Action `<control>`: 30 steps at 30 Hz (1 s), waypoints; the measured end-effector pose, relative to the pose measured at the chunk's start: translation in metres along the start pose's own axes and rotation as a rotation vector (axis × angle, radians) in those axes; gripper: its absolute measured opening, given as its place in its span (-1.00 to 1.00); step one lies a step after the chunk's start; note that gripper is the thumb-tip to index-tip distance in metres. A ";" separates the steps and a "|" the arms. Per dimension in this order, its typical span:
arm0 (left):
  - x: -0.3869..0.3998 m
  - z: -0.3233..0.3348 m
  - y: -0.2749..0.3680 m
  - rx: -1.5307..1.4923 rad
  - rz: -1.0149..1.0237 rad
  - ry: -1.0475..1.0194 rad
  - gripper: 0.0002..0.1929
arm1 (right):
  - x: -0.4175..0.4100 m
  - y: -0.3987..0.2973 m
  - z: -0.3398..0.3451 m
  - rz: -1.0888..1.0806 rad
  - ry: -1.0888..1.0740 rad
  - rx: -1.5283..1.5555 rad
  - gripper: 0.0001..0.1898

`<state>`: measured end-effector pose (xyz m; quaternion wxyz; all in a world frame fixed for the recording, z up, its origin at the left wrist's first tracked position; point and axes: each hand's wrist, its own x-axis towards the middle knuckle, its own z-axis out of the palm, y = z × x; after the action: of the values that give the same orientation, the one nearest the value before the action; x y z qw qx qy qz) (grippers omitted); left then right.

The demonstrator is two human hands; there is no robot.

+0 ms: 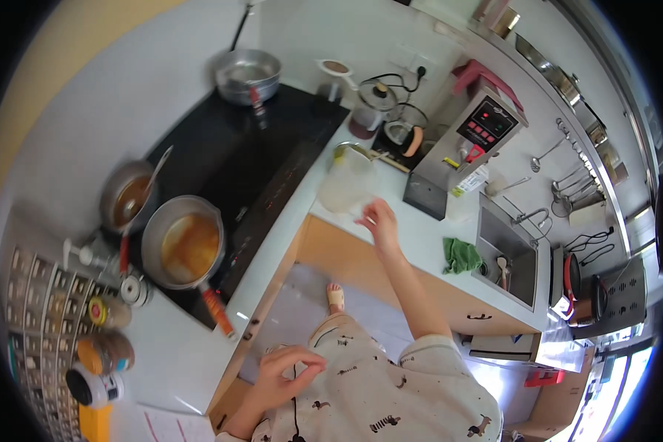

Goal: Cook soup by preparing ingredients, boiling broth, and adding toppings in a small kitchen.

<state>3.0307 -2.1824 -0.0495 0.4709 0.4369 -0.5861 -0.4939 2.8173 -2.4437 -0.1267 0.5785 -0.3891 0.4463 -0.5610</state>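
Observation:
My right hand (379, 224) reaches over the edge of the white counter (403, 237), fingers curled loosely and apart, with nothing seen in them. Just beyond it lies a cloudy translucent item (345, 190), possibly a plastic bag, against a round metal container (351, 149). Low before my body is my left hand (287, 375), thumb and fingertips brought together; I see nothing between them. A black cord (296, 409) hangs beside that hand. On the black cooktop (254, 160), a saucepan (190, 243) with an orange handle contains brown liquid.
Behind it sits another pan (130, 199) of brown liquid with a spoon. A metal pot (248, 74) stands at the cooktop's far corner. A glass kettle (373, 108), a dispenser machine (469, 132), a green cloth (461, 255) and a sink (511, 248) line the counter. Jars (105, 353) stand left.

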 end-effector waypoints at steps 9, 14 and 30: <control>0.266 0.091 -0.104 -0.112 -0.177 0.233 -0.81 | 0.111 0.029 -0.337 -0.101 0.440 -0.236 -0.75; 0.379 0.073 -0.219 -0.026 -0.274 0.449 -0.66 | 0.149 0.021 -0.365 -0.010 0.504 -0.292 -0.70; 0.435 0.092 -0.265 0.291 -0.346 0.615 -0.61 | 0.218 0.034 -0.141 0.053 -0.180 -0.563 -0.51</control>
<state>2.8762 -2.6267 -0.2662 0.4676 0.7194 -0.3990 -0.3235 2.6865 -2.6516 -0.2183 0.4995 -0.5707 0.5412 -0.3632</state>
